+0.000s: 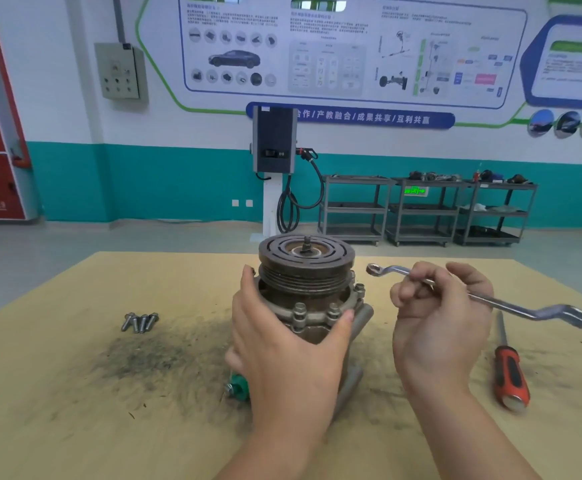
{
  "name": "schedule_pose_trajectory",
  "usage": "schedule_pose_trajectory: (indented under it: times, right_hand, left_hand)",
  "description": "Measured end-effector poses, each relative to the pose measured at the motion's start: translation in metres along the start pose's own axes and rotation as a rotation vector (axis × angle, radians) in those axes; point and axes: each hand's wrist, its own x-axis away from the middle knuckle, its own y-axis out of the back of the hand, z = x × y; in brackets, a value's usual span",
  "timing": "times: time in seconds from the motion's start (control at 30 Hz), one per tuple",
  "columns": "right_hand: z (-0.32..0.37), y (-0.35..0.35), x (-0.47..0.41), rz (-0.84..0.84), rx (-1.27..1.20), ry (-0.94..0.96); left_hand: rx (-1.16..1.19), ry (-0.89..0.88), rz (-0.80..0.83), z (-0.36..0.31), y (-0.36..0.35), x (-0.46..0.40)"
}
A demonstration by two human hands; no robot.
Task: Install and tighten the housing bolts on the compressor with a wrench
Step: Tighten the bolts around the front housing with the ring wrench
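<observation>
1. Compressor (312,299): it stands upright near the middle of the bench (57,393), pulley face up, with several bolts seated around its housing flange.
2. Left hand (282,348): your fingers and thumb wrap around the near side of the compressor body, gripping it just below the flange.
3. Right hand (438,320): raised just right of the compressor, your curled fingers pinch the shank of a double-ended ring wrench (483,296), whose small ring points toward the pulley without touching it.
4. Loose bolts (139,322): a small cluster lies on the bench well left of the compressor.
5. Screwdriver (509,370): red-handled, it lies on the bench right of the compressor, beyond your right hand.
6. Dark grime smears the bench left of the compressor.
</observation>
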Motion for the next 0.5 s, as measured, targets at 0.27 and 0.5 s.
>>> schedule_pose_trajectory:
  times: [0.27, 0.5]
  right_hand:
    - [0.002, -0.005, 0.004, 0.131, -0.198, -0.476]
    - [0.0, -0.005, 0.006, 0.113, -0.168, -0.505]
  left_hand:
    - [-0.043, -0.073, 0.136, 0.005, 0.006, -0.015]
    - [0.023, -0.05, 0.207, 0.002, 0.013, -0.023]
